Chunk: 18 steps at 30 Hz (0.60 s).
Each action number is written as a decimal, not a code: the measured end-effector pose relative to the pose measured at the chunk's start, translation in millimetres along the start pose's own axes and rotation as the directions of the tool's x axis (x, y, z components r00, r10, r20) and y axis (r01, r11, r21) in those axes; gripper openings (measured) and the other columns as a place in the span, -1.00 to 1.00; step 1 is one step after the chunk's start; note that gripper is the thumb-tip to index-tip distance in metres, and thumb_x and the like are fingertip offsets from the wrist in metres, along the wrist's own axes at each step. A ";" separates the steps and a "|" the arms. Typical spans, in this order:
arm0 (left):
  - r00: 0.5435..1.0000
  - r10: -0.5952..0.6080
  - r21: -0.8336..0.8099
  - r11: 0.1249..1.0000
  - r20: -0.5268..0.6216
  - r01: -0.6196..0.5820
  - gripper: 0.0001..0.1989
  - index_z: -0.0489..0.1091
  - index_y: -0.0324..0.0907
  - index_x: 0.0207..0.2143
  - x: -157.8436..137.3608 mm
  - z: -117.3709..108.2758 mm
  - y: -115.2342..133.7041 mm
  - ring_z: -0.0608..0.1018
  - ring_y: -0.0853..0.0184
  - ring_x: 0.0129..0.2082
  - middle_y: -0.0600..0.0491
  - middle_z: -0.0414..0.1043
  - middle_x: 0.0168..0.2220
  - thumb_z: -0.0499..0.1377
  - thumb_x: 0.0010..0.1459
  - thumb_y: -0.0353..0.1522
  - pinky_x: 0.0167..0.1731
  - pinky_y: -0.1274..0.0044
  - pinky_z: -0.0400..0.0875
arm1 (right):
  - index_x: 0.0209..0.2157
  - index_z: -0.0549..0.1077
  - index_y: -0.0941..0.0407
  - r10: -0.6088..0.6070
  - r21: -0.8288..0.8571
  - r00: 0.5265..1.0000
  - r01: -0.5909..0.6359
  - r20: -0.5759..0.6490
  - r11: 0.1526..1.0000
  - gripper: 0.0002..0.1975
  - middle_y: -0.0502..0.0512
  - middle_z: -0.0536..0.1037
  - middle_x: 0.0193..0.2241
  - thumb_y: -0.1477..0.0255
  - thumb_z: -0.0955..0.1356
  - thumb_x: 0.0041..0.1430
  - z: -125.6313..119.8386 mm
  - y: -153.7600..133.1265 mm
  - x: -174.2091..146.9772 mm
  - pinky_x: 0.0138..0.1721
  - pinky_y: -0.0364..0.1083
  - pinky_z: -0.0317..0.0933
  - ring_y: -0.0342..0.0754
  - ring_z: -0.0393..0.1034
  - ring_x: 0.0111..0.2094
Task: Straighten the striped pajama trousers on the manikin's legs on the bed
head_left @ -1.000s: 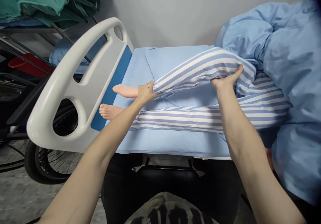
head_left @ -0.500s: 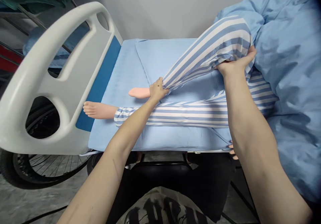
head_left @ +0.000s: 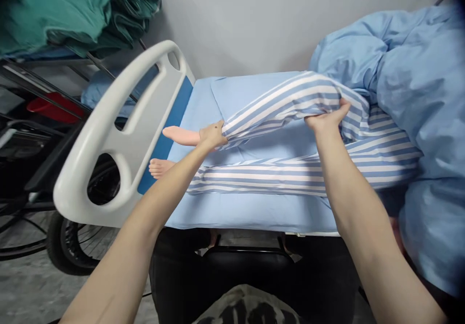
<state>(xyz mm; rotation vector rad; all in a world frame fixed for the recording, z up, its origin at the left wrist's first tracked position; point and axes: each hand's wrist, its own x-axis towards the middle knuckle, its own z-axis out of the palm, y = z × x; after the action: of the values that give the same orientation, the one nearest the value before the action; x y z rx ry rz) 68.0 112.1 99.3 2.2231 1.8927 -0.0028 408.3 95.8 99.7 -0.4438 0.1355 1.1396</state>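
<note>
A manikin's far leg (head_left: pixel 272 105), in blue-and-white striped trousers, is raised off the bed with its knee slightly bent. My left hand (head_left: pixel 212 134) is wrapped round its ankle at the trouser hem, and the bare plastic foot (head_left: pixel 178 135) sticks out to the left. Under the knee, my right hand (head_left: pixel 327 119) holds the leg from below, thumb up on the near side. The near leg (head_left: pixel 259 178) lies straight on the mattress, and its foot (head_left: pixel 159 168) is partly hidden by my left forearm.
Blue sheeting covers the bed (head_left: pixel 250 212). A white footboard (head_left: pixel 69 178) stands at the left, with a wheelchair wheel (head_left: pixel 69 246) beside it. A bunched blue quilt (head_left: pixel 428 86) covers the right end. Green cloths (head_left: pixel 83 14) sit on a rack at upper left; a grey wall is behind.
The raised leg has come down and straightened, its knee lower and its foot farther left. Both my hands have moved with it, keeping hold. The view has shifted left.
</note>
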 end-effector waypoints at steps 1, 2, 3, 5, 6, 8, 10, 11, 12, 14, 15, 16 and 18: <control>1.000 0.003 0.015 1.000 0.001 -0.003 -0.48 0.36 -0.05 -0.02 -3.5 -6.3 -7.6 0.53 -0.05 -0.07 -0.05 0.53 -0.24 0.32 -0.08 -0.21 -0.09 0.30 0.33 | -0.32 0.47 0.03 -0.010 -0.011 1.000 0.011 0.017 1.000 -0.64 0.01 0.59 -0.22 0.10 0.19 0.19 -7.3 6.9 0.3 -0.04 0.16 0.46 0.00 0.51 -0.07; 1.000 0.010 0.027 1.000 -0.003 -0.010 -0.51 0.37 -0.05 -0.05 -6.2 -11.6 -14.5 0.54 -0.06 -0.09 -0.05 0.53 -0.28 0.32 -0.08 -0.21 -0.08 0.28 0.32 | -0.31 0.46 0.02 -0.011 -0.034 1.000 0.012 0.026 0.999 -0.63 0.00 0.58 -0.23 0.09 0.17 0.18 -15.5 13.7 1.0 -0.08 0.17 0.48 -0.01 0.52 -0.10; 1.000 0.014 0.040 0.999 0.002 -0.014 -0.53 0.38 -0.05 -0.07 -8.0 -15.9 -20.5 0.54 -0.06 -0.11 -0.05 0.52 -0.31 0.31 -0.08 -0.22 -0.08 0.25 0.31 | -0.31 0.46 0.02 -0.017 -0.058 0.999 0.019 0.031 0.998 -0.63 -0.01 0.58 -0.24 0.09 0.16 0.18 -24.5 20.3 1.9 -0.11 0.16 0.49 -0.01 0.52 -0.13; 0.999 0.013 0.082 0.996 0.032 -0.016 -0.58 0.39 -0.06 -0.12 -9.7 -20.9 -29.1 0.56 -0.05 -0.18 -0.05 0.50 -0.36 0.31 -0.09 -0.25 -0.07 0.21 0.29 | -0.30 0.45 0.02 -0.016 -0.088 1.000 0.017 0.014 0.996 -0.64 -0.03 0.57 -0.26 0.10 0.17 0.16 -43.7 31.6 4.4 -0.15 0.14 0.50 -0.02 0.52 -0.16; 0.999 0.007 0.117 0.993 0.049 -0.013 -0.59 0.39 -0.07 -0.14 -9.9 -22.0 -31.6 0.56 -0.05 -0.21 -0.05 0.50 -0.37 0.31 -0.10 -0.27 -0.07 0.20 0.28 | -0.30 0.44 0.02 -0.012 -0.100 1.000 0.013 0.003 0.995 -0.65 -0.03 0.57 -0.26 0.11 0.17 0.16 -53.2 36.2 5.9 -0.16 0.13 0.50 -0.02 0.52 -0.16; 0.996 -0.019 0.202 0.979 0.083 0.001 -0.59 0.40 -0.09 -0.16 -10.9 -22.4 -33.7 0.57 -0.04 -0.24 -0.07 0.50 -0.38 0.31 -0.13 -0.30 -0.09 0.21 0.28 | -0.28 0.44 0.03 -0.003 -0.119 1.000 0.002 -0.011 0.993 -0.64 -0.02 0.58 -0.25 0.12 0.17 0.15 -70.0 43.3 8.7 -0.18 0.12 0.50 -0.01 0.51 -0.16; 0.995 -0.029 0.271 0.963 0.100 0.001 -0.58 0.40 -0.10 -0.15 -13.3 -22.5 -32.8 0.57 -0.05 -0.24 -0.08 0.50 -0.37 0.31 -0.14 -0.30 -0.13 0.26 0.29 | -0.27 0.44 0.04 0.001 -0.132 1.000 -0.002 -0.010 0.991 -0.62 -0.01 0.57 -0.24 0.11 0.16 0.14 -82.5 47.9 11.3 -0.20 0.11 0.50 0.00 0.50 -0.15; 0.994 -0.029 0.296 0.955 0.106 -0.004 -0.57 0.40 -0.10 -0.13 -14.9 -23.1 -31.8 0.57 -0.05 -0.24 -0.09 0.50 -0.37 0.30 -0.13 -0.29 -0.16 0.28 0.30 | -0.27 0.43 0.04 0.000 -0.135 1.000 -0.001 -0.004 0.991 -0.62 -0.01 0.57 -0.24 0.10 0.15 0.14 -86.8 49.4 12.4 -0.21 0.11 0.50 0.01 0.50 -0.15; 0.993 -0.023 0.318 0.948 0.115 -0.014 -0.57 0.39 -0.09 -0.12 -16.5 -24.2 -30.7 0.58 -0.04 -0.24 -0.09 0.51 -0.36 0.29 -0.11 -0.27 -0.18 0.30 0.30 | -0.27 0.43 0.04 0.001 -0.138 1.000 0.000 0.002 0.990 -0.61 0.00 0.57 -0.24 0.10 0.15 0.13 -90.0 50.5 13.4 -0.21 0.11 0.50 0.01 0.50 -0.15; 0.991 -0.020 0.356 0.934 0.135 -0.029 -0.55 0.38 -0.08 -0.08 -18.7 -27.4 -28.7 0.58 -0.01 -0.27 -0.08 0.51 -0.35 0.27 -0.09 -0.25 -0.22 0.33 0.30 | -0.27 0.42 0.03 0.004 -0.143 1.000 -0.002 0.012 0.990 -0.61 0.00 0.57 -0.26 0.09 0.15 0.13 -93.4 51.8 15.1 -0.21 0.10 0.50 0.02 0.50 -0.14; 0.989 -0.030 0.372 0.928 0.146 -0.027 -0.55 0.38 -0.08 -0.07 -19.1 -28.9 -28.2 0.58 0.01 -0.29 -0.07 0.51 -0.34 0.26 -0.08 -0.25 -0.24 0.35 0.31 | -0.27 0.41 0.03 0.004 -0.146 1.000 -0.002 0.016 0.989 -0.62 0.00 0.56 -0.27 0.09 0.15 0.13 -94.1 52.1 15.8 -0.21 0.10 0.50 0.02 0.50 -0.14; 0.987 -0.045 0.383 0.923 0.156 -0.018 -0.54 0.37 -0.08 -0.06 -19.3 -29.8 -28.1 0.59 0.03 -0.31 -0.07 0.51 -0.34 0.26 -0.08 -0.26 -0.25 0.37 0.31 | -0.27 0.41 0.03 0.004 -0.147 1.000 0.000 0.021 0.989 -0.62 0.00 0.56 -0.27 0.09 0.15 0.13 -94.3 52.3 16.5 -0.20 0.10 0.49 0.02 0.49 -0.13; 0.983 -0.068 0.380 0.925 0.170 -0.001 -0.53 0.36 -0.07 -0.03 -19.4 -28.3 -29.4 0.58 0.07 -0.34 -0.05 0.51 -0.33 0.25 -0.07 -0.28 -0.27 0.39 0.31 | -0.27 0.41 0.02 -0.008 -0.147 0.999 0.013 0.035 0.989 -0.63 -0.01 0.56 -0.26 0.09 0.16 0.12 -93.2 52.1 17.3 -0.17 0.11 0.49 0.02 0.49 -0.13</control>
<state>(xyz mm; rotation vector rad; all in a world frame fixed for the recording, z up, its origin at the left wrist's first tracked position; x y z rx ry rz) 32.0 102.2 124.7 2.3247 1.9609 -0.6065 379.8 90.2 -4.5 -0.5554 0.0189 1.1508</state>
